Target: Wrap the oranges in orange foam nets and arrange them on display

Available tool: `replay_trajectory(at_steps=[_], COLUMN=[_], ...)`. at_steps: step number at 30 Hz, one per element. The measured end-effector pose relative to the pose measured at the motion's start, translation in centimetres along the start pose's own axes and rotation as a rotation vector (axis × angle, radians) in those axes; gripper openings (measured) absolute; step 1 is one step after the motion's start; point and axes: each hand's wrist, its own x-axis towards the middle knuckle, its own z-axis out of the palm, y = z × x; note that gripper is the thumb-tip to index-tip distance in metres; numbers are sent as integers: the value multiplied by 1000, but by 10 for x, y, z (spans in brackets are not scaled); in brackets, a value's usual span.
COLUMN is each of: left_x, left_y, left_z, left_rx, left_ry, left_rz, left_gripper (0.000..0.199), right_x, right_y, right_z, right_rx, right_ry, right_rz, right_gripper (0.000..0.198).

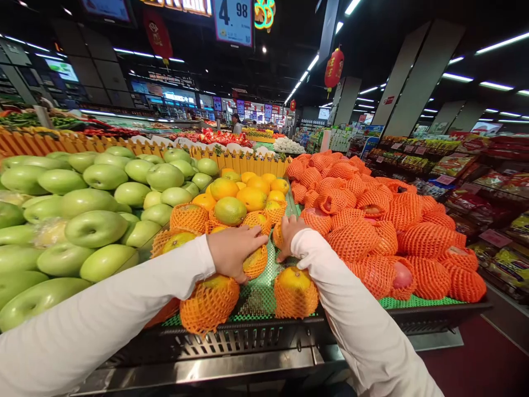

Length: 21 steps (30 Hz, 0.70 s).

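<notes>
My left hand [235, 251] reaches over the near oranges, its fingers and thumb curved around a netted orange [257, 264]. My right hand [291, 234] is closed on the side of another netted orange [277, 236], mostly covered by the fingers. In front of my hands, two oranges in orange foam nets sit at the display's front edge: one on the left [210, 304] below my left wrist, one on the right [296, 292] beside my right sleeve. Between them shows bare green mesh matting [264, 284]. Bare oranges [252, 198] are heaped behind.
Green apples [97, 229] fill the left side. Fruit in red-orange foam nets [353, 240] is piled on the right. A yellow picket divider [252, 164] stands behind, and a black slotted rim [256, 339] runs along the front. Shelves of packaged goods [454, 165] stand right.
</notes>
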Motion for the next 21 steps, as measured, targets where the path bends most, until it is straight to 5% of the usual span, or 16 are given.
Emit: replay_trajectory(at_steps=[4,8,15,18,21], left_x=[-4,-9,1,10,20], left_y=[-3,-3,2,-15,-32], left_z=[-3,-9,-6,-2,2], left_rx=[0,-107,-367,-498,-358], left_ry=[37,77,33,153,405], left_rz=[75,151,459,429,203], left_gripper=[81,77,72,51,42], right_x=[20,20,15,20,24], right_y=[5,30,38,33,32], right_z=[-4,-8,-3,0,3], right_rx=[33,145,212,180,244], right_ry=[69,-55,-191,-161,-156], right_rz=[-16,-187,-248,-269,-314], right_gripper=[106,91,98,96,107])
